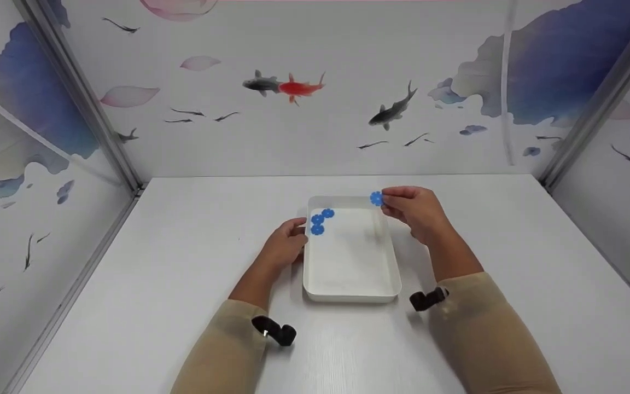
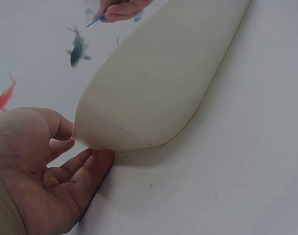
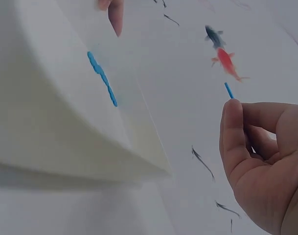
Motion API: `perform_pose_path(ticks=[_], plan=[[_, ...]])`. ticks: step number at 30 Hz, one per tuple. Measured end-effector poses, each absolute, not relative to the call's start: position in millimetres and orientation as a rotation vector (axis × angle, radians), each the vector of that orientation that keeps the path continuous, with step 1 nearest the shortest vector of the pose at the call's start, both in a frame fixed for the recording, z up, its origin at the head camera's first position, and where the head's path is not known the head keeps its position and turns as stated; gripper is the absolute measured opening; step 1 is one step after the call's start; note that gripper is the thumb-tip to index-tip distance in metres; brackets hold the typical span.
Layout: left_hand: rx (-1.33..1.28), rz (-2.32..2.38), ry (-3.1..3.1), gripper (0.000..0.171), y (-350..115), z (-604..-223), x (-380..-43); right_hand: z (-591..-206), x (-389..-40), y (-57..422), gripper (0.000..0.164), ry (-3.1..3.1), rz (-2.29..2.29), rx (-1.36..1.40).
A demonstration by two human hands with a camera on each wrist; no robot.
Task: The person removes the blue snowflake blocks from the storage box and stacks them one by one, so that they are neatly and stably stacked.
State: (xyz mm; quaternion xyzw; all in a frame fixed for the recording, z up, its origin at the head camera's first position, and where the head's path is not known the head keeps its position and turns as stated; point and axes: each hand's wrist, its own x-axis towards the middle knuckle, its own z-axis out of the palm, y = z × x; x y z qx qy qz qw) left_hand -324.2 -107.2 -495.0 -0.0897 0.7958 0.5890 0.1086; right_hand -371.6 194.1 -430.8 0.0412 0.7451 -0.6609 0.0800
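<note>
A shallow white tray (image 1: pixel 352 298) lies on the table, with several blue notched discs like plastic snowflake building pieces (image 1: pixel 318 219) near its far left corner. Along the tray's left side, my left hand (image 1: pixel 284 244) holds the wall. The left wrist view shows its bent fingers and thumb (image 2: pixel 102 159) against the tray's outside edge. Above the far right corner, my right hand (image 1: pixel 414 212) pinches another blue snowflake disc (image 1: pixel 377 198) between thumb and fingers. In the right wrist view, that disc (image 3: pixel 229 90) appears edge-on at the fingertips, apart from the tray.
White panels with painted fish (image 1: pixel 299 88) and blue leaves enclose the table (image 1: pixel 184 273) at the back and both sides. Metal posts (image 1: pixel 82 93) stand at the back corners. Black wrist cameras (image 1: pixel 275 330) sit on both sleeves.
</note>
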Motion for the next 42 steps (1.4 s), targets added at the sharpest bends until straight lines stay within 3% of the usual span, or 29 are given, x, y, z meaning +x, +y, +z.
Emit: perform_pose_path(ticks=[16,29,42], plan=[[-0.253,1.740,2.346,0.054,-108.0,-494.4,-324.7,-457.1,-363.9,270.2,0.041,2.309,-1.904,0.251],[-0.254,1.742,2.344,0.055,-106.6,-492.1,-323.5,-485.7,-371.1,291.5,0.044,2.340,-1.700,0.362],[-0.268,1.739,2.348,0.054,-107.4,-492.4,-322.9,-487.5,-367.6,293.2,0.051,2.262,-1.727,0.409]])
